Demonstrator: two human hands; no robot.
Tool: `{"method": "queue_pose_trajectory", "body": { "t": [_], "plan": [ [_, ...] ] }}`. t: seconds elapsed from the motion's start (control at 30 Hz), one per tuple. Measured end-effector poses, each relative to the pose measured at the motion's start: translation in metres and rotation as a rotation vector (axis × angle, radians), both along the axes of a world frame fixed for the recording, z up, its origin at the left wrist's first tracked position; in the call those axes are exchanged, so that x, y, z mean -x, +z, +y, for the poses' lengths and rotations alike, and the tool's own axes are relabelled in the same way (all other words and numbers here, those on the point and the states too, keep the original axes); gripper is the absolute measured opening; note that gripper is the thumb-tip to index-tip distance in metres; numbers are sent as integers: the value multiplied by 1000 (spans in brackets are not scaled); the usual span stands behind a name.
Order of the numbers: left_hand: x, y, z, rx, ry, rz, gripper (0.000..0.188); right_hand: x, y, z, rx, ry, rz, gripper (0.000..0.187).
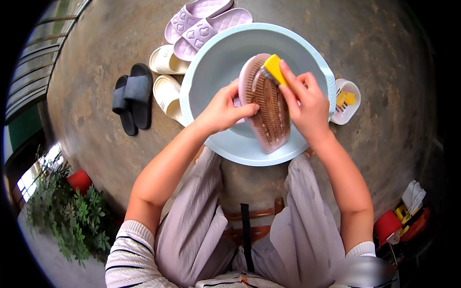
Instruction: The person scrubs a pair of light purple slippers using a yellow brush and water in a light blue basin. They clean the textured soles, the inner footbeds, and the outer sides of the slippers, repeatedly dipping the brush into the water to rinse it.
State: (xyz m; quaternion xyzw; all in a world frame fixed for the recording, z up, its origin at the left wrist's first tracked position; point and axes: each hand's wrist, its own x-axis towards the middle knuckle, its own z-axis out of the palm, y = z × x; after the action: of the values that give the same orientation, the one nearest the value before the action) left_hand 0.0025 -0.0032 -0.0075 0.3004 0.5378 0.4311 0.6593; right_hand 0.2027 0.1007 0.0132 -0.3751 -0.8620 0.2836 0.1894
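Over a light blue basin (201, 57), a slipper (269, 113) is held with its ridged, brown-stained sole facing up and its pale pink rim showing. My left hand (228, 109) grips the slipper's left side, thumb pressed on the sole. In my right hand (305, 103) is a yellow brush (274, 68), its bristles against the upper part of the sole. The slipper's strap is mostly hidden beneath it.
Lilac slippers (204, 31), cream slippers (167, 93) and dark slippers (138, 96) lie left of the basin. To its right is a white dish (354, 91) with yellow pieces. A leafy plant (72, 216) stands lower left; a red container (386, 225) is lower right.
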Motion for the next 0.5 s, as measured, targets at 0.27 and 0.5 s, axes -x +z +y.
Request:
{"method": "queue_pose_trajectory", "body": {
  "t": [0.27,0.5],
  "plan": [
    [-3,-6,-4,-36,34,-42,56,2,2,10,71,-65,-27,51],
    [4,-13,0,56,54,-104,55,2,-19,9,40,-61,-10,49]
  ]
}}
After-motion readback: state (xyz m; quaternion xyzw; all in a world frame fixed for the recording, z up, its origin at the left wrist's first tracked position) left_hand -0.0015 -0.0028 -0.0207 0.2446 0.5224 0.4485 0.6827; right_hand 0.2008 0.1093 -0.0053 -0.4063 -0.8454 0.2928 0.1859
